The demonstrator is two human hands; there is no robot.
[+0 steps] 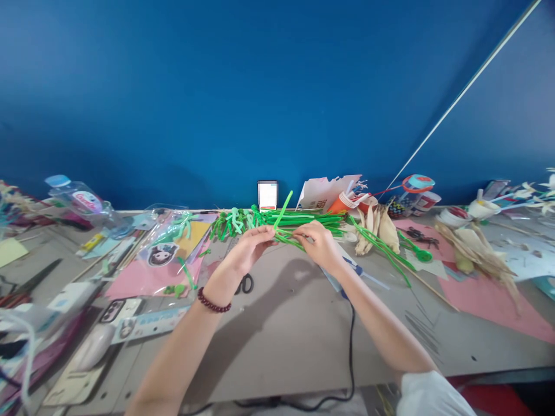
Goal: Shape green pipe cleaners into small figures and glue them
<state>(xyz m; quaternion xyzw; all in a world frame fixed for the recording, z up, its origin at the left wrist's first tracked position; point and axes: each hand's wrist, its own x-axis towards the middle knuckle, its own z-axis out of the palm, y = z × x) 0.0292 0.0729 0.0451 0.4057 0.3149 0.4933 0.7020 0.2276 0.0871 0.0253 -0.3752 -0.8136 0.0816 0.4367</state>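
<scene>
My left hand, with a beaded bracelet on its wrist, pinches a bright green pipe cleaner whose free end sticks up and to the right. Just across from it, my right hand has its fingertips closed on green stems of the same kind; exactly which strand is hard to make out. Behind both hands lies a bundle of long green pipe cleaners. Twisted and curled green pieces are heaped left of that bundle. Below the left hand, scissor handles show partly from behind the wrist.
To the right are dried corn husks, an orange paper cup and pink paper. A blue-handled glue gun trails a black cord. Leftward stand a water bottle, a clear bag and a phone.
</scene>
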